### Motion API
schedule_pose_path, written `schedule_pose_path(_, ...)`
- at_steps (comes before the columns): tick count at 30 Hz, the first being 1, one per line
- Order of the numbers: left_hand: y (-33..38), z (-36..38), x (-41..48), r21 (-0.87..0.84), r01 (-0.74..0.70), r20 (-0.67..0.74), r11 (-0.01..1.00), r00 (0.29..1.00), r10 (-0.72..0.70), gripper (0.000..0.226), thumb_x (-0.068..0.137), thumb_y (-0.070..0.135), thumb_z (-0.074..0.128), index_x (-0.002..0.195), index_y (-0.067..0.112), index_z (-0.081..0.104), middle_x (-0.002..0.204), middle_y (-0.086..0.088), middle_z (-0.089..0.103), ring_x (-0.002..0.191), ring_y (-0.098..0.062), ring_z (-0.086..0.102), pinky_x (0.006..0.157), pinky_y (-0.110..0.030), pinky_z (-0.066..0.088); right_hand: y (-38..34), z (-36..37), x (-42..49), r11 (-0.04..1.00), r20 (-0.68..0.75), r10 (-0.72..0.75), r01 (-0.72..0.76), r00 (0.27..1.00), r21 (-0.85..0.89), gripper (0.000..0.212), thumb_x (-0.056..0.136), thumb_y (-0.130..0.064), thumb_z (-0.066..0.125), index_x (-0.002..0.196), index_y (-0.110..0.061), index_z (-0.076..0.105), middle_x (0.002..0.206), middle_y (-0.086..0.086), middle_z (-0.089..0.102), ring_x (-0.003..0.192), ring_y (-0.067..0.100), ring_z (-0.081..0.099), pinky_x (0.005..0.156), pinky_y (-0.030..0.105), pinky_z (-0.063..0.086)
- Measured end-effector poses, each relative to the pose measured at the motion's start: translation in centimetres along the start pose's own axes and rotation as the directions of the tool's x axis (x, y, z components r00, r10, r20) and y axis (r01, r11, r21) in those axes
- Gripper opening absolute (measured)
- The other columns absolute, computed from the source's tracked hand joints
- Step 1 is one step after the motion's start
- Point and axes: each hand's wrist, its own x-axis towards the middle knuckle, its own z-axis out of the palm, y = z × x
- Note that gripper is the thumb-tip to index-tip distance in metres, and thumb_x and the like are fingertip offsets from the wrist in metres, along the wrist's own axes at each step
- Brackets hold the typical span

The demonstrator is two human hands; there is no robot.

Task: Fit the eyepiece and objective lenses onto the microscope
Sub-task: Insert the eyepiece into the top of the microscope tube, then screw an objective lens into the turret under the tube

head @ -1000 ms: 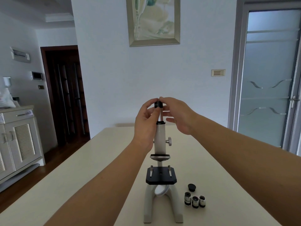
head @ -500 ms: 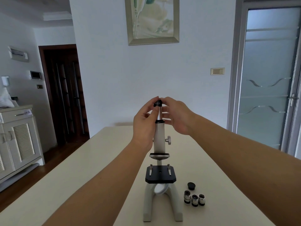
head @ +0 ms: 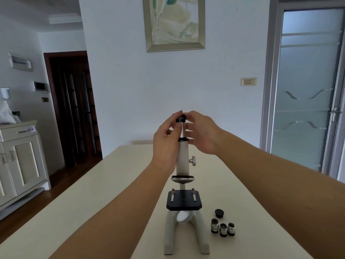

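A white microscope [head: 183,161] stands upright on the cream table [head: 104,199], with a black stage [head: 183,202] and a bare nosepiece [head: 183,179]. A black eyepiece [head: 180,119] sits in the top of its tube, with a silver sleeve showing below it. My left hand [head: 165,141] pinches the eyepiece from the left. From the right, my right hand [head: 202,133] holds it with the fingertips. Three silver and black objective lenses [head: 223,228] stand in a row on the table right of the microscope's foot. A small black cap [head: 219,213] lies just behind them.
A cream cabinet [head: 20,157] stands at the left against the wall, beside a dark wooden door [head: 74,105]. A frosted glass door [head: 306,86] is at the right. The table's left edge runs diagonally from the far end toward me.
Both hands stay on the eyepiece at the tube's top. My left fingers have shifted slightly upward around it. The microscope and loose lenses have not moved.
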Motion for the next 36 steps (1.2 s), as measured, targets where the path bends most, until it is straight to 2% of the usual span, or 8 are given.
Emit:
schedule_pose_path(6, -0.1, -0.9, 0.0, 0.028, 0.028, -0.029, 0.999, 0.999, -0.027, 0.035, 0.097, 0.013, 0.062, 0.119, 0.037, 0.073, 0.126, 0.005, 0.061, 0.079, 0.011, 0.066, 0.061, -0.011, 0.053, 0.4, -0.3, 0.1, 0.998, 0.018, 0.037, -0.038, 0.999, 0.049, 0.040, 0.105, -0.033, 0.042, 0.127, -0.014, 0.069, 0.118, 0.016, 0.067, 0.102, 0.033, 0.062, 0.103, 0.043, 0.049)
schedule_pose_path(8, -0.2, -1.5, 0.1, 0.047, -0.014, -0.051, 0.999, 0.999, 0.016, 0.037, 0.097, 0.013, 0.061, 0.123, 0.038, 0.070, 0.129, 0.004, 0.056, 0.092, 0.008, 0.062, 0.073, -0.010, 0.050, 0.7, -0.7, 0.3, 0.997, 0.022, 0.051, -0.052, 0.998, 0.062, 0.042, 0.106, -0.038, 0.039, 0.130, -0.019, 0.068, 0.118, 0.015, 0.067, 0.103, 0.032, 0.062, 0.108, 0.044, 0.046)
schedule_pose_path(12, -1.1, -2.9, 0.4, 0.049, 0.027, -0.152, 0.998, 0.988, -0.020, 0.036, 0.098, 0.013, 0.054, 0.120, 0.040, 0.063, 0.114, 0.004, 0.052, 0.108, -0.013, 0.051, 0.100, -0.030, 0.040, 1.7, -2.2, 0.5, 0.996, -0.068, 0.084, -0.084, 0.994, -0.008, 0.040, 0.106, -0.040, 0.037, 0.122, -0.024, 0.070, 0.118, 0.010, 0.071, 0.108, 0.027, 0.064, 0.114, 0.045, 0.041)
schedule_pose_path(15, -2.3, -3.9, 0.4, 0.063, 0.114, -0.235, 0.991, 0.967, -0.097, 0.031, 0.100, 0.019, 0.048, 0.115, 0.042, 0.062, 0.103, 0.008, 0.054, 0.098, -0.013, 0.051, 0.095, -0.028, 0.042, 3.0, -3.5, 0.3, 0.992, -0.120, 0.093, -0.102, 0.988, -0.069, 0.040, 0.106, -0.037, 0.037, 0.121, -0.022, 0.071, 0.116, 0.008, 0.071, 0.112, 0.027, 0.064, 0.111, 0.043, 0.042)
schedule_pose_path(19, -4.3, -5.1, -0.4, 0.122, 0.196, -0.259, 0.973, 0.953, -0.159, 0.028, 0.102, 0.026, 0.043, 0.109, 0.046, 0.060, 0.112, 0.007, 0.058, 0.100, -0.012, 0.054, 0.092, -0.026, 0.044, 5.3, -4.9, 0.0, 0.978, -0.158, 0.112, -0.137, 0.981, -0.158, 0.037, 0.102, -0.025, 0.039, 0.105, -0.020, 0.075, 0.112, 0.007, 0.073, 0.105, 0.025, 0.065, 0.099, 0.040, 0.046)
schedule_pose_path(26, -7.5, -7.1, -2.7, 0.213, 0.240, -0.206, 0.947, 0.959, -0.196, 0.029, 0.103, 0.026, 0.043, 0.126, 0.042, 0.051, 0.115, 0.003, 0.060, 0.099, -0.013, 0.054, 0.094, -0.030, 0.043, 10.2, -7.1, -0.7, 0.923, -0.163, 0.153, -0.200, 0.975, -0.329, 0.033, 0.098, -0.013, 0.044, 0.097, -0.020, 0.076, 0.105, 0.005, 0.072, 0.096, 0.022, 0.065, 0.086, 0.037, 0.047)
schedule_pose_path(32, -10.4, -8.8, -4.9, 0.234, 0.296, -0.190, 0.926, 0.948, -0.255, 0.031, 0.105, 0.027, 0.042, 0.133, 0.041, 0.045, 0.114, -0.001, 0.061, 0.095, -0.016, 0.053, 0.088, -0.029, 0.043, 13.1, -8.8, -2.3, 0.755, -0.031, 0.162, -0.144, 0.986, -0.640, 0.028, 0.092, -0.002, 0.053, 0.093, -0.019, 0.075, 0.102, 0.005, 0.070, 0.085, 0.013, 0.059, 0.070, 0.022, 0.045)
schedule_pose_path(36, -11.9, -9.8, -6.1, 0.196, 0.340, -0.264, 0.920, 0.921, -0.285, 0.031, 0.105, 0.028, 0.042, 0.132, 0.043, 0.044, 0.110, 0.001, 0.063, 0.093, -0.016, 0.054, 0.084, -0.029, 0.045, 13.6, -9.9, -3.2, 0.594, 0.137, 0.342, -0.101, 0.930, -0.798, 0.027, 0.093, -0.008, 0.057, 0.096, -0.030, 0.072, 0.109, 0.001, 0.070, 0.097, 0.011, 0.062, 0.077, 0.021, 0.046)
